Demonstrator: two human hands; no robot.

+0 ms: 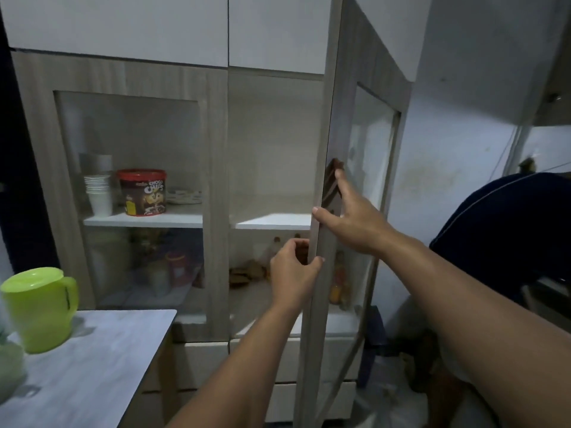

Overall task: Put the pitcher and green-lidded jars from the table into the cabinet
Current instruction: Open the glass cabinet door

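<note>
A lime-green pitcher with a green lid stands on the white table at the lower left. Part of a pale jar shows at the left edge, blurred. The wood-grain cabinet has its right glass door swung out toward me. My left hand grips the door's free edge low down. My right hand lies higher on the same door, fingers spread on the frame beside the brown handle. The white shelf behind the open door is bare.
Behind the shut left glass door sit a stack of white cups and a red-lidded Choco Chips tub. Bottles and containers fill the lower shelf. A person in dark blue stands at the right.
</note>
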